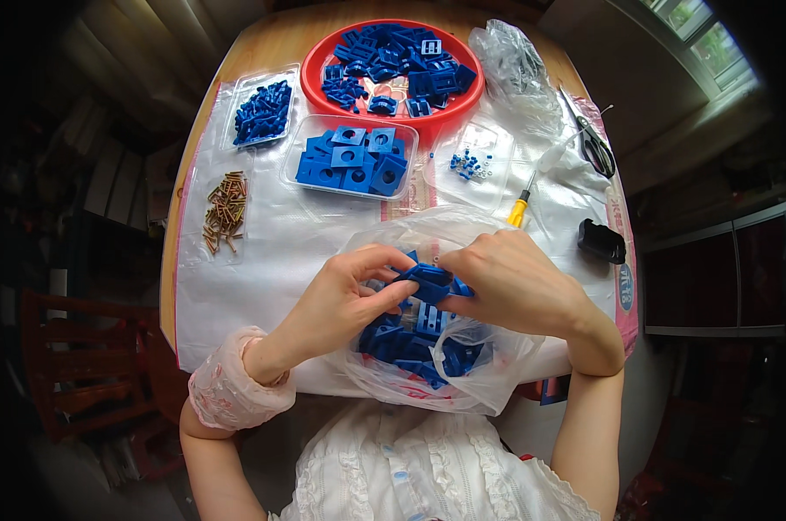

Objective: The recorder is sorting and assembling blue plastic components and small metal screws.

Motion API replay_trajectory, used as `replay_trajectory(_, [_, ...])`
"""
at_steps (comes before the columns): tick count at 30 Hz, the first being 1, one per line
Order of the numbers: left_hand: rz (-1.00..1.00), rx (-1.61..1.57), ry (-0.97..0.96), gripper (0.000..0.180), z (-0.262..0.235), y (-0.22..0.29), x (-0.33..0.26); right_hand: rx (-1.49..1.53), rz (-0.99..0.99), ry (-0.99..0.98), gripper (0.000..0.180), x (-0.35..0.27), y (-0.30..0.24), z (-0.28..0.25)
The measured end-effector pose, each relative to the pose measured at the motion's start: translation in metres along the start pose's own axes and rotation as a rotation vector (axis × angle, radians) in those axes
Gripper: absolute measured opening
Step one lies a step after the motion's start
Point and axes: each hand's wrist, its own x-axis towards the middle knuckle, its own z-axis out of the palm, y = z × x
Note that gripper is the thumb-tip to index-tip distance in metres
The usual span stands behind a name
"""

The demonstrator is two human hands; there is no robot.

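Note:
Between my two hands is a blue plastic part, held above a translucent plastic bag. The thumb and fingers of my left hand pinch its left side. My right hand grips the other side, its fingers bent over the top and partly hiding the part. Inside the bag, right below my hands, lie several blue plastic pieces, some with slots. The bag's rim spreads open around them at the table's near edge.
A red basin of blue parts stands at the back. Clear trays hold blue square plates, small blue pieces, brass-coloured screws and tiny nuts. Rightward lie a yellow-handled screwdriver, scissors, a black case and crumpled plastic.

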Motion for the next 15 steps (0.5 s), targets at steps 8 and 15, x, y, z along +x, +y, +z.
replay_trajectory(8, [-0.026, -0.26, -0.109, 0.017, 0.0, -0.009, 0.0, 0.093, -0.03, 0.005, 0.022, 0.003, -0.002, -0.002])
replay_trajectory(15, [-0.075, -0.207, -0.146, 0.02, 0.003, -0.004, 0.004, 0.007, -0.036, 0.075, 0.021, 0.001, 0.0, 0.006])
